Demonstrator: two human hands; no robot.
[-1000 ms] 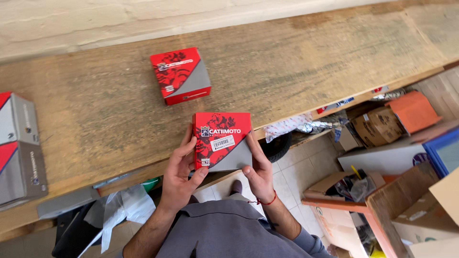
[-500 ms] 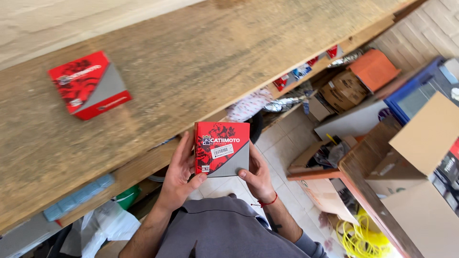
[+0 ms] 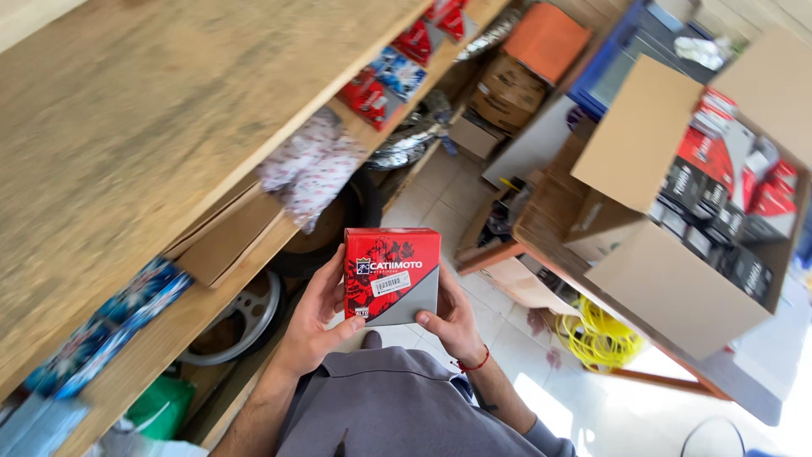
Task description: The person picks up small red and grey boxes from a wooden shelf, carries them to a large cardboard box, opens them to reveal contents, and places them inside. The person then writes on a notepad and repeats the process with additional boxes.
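Swung right since 1 second ago, the view has lost the second red box on the wooden bench (image 3: 127,127) — an open cardboard carton (image 3: 677,271) now shows at 3 o'clock. Both hands clasp the red-and-grey box (image 3: 391,275) at centre: left hand (image 3: 315,320) at 9 o'clock, right hand (image 3: 452,322) at 4 o'clock.

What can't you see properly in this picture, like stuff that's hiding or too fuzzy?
All from the head view:
- The red and grey box: its back and what is inside are hidden by its own closed sides.
- Left hand and right hand: the palms are hidden behind the box.
- The blue packets on the lower shelf: blurred.
- The open cardboard carton: most of its contents are covered by its flaps.
- The metal wheel: partly hidden under the wooden shelf.
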